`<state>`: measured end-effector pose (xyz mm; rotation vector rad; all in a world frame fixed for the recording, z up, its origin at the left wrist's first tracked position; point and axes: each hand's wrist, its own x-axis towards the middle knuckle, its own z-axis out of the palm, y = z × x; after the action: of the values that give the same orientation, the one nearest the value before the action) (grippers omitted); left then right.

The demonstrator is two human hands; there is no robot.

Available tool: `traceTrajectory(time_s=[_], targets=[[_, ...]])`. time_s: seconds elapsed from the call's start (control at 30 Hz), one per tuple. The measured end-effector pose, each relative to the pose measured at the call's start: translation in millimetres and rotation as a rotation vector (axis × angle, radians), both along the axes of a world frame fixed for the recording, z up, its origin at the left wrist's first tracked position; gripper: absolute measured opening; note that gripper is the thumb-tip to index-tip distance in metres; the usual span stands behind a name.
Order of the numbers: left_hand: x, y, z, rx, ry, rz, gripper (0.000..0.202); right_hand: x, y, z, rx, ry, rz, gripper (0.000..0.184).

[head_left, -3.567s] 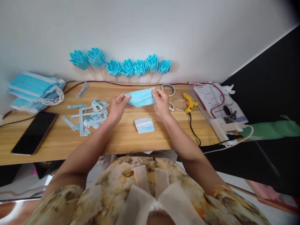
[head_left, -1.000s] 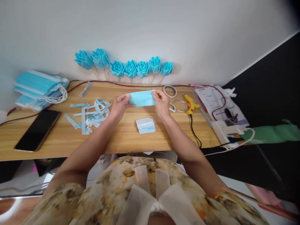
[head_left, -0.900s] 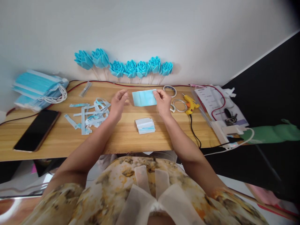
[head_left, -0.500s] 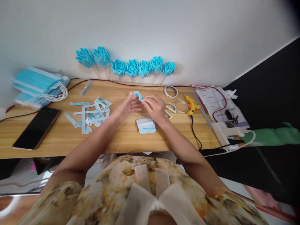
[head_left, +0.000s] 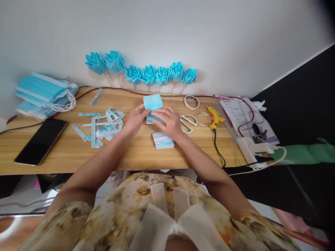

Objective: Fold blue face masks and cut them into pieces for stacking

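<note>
Between my hands, above the wooden table, I hold a light blue piece of mask fabric (head_left: 153, 101), spread out flat with part of it showing below my fingers. My left hand (head_left: 137, 119) pinches its left edge between thumb and fingers. From the right, my right hand (head_left: 169, 120) grips the middle of the piece, its fingers lying across the front. Just below my right hand lies a small stack of cut white and blue mask pieces (head_left: 162, 140). Scissors (head_left: 189, 122) lie right of that hand, their blades hidden behind it.
Several blue fabric flowers (head_left: 148, 75) on sticks lean against the wall. Mask offcuts (head_left: 110, 123), a phone (head_left: 42, 141) and a pile of masks (head_left: 43, 90) are at the left. A tape roll (head_left: 192, 102), wire coil (head_left: 202, 119), yellow glue gun (head_left: 215, 118) and power strip (head_left: 247, 153) are at the right.
The blue piece, small and crumpled in my right fingers before, is now spread out. My left hand has gone from open to gripping it. More of the scissors' handles shows.
</note>
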<state>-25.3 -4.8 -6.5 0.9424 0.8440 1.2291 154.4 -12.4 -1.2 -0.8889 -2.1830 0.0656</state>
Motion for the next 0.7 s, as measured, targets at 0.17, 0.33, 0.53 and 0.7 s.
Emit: traceTrajectory(time_s=[0.17, 0.33, 0.53, 0.7], targets=[[-0.9, -4.8, 4.6, 0.138, 0.159, -0.040, 0.028, 14.5, 8.2, 8.9, -0.252, 0.325, -0.048, 0.074], [0.3, -9.0, 6.3, 0.234, 0.332, -0.131, 0.021, 17.4, 19.0, 2.4, -0.749, 0.535, 0.093, 0.088], [-0.1, -6.8, 2.7, 0.266, 0.417, -0.115, 0.029, 16.9, 18.7, 3.4, -0.731, 0.653, -0.019, 0.041], [-1.6, -1.9, 0.6, 0.101, 0.361, -0.023, 0.047, 22.0, 26.0, 0.1, -0.612, 0.864, -0.124, 0.041]])
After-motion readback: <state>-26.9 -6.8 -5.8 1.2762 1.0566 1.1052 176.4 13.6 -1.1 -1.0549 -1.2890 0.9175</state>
